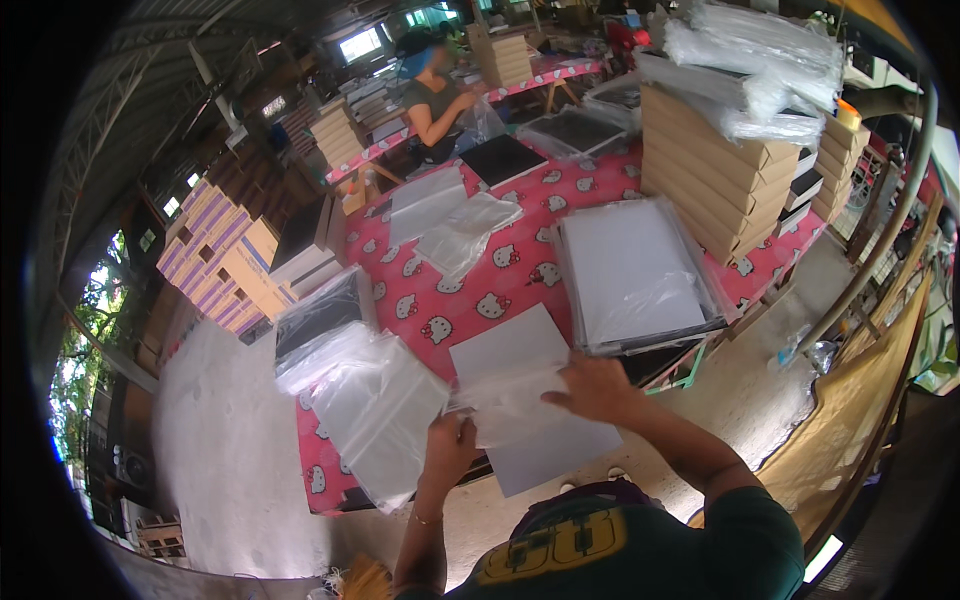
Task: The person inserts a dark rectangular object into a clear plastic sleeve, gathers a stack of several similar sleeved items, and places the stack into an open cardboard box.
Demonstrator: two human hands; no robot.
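A flat white board or sheet [510, 345] lies at the near edge of the table, its near end jutting past the edge. Across its middle runs a crumpled clear plastic bag [512, 405]. My left hand [452, 447] is closed, pinching the bag's left side. On the bag's right side, my right hand [597, 388] is closed with thumb and fingers on the plastic. Beside my left hand lies a pile of clear plastic bags [375, 420]. To the right of the board sits a stack of white boards in clear plastic [640, 275].
A pink patterned cloth [490, 305] covers the table. Loose plastic bags [465, 235] and a black panel [502, 160] lie farther back. Brown cartons [715, 175] topped with plastic-wrapped packs [755, 60] stand at right, more boxes [225, 255] at left. Another person [435, 105] sits beyond.
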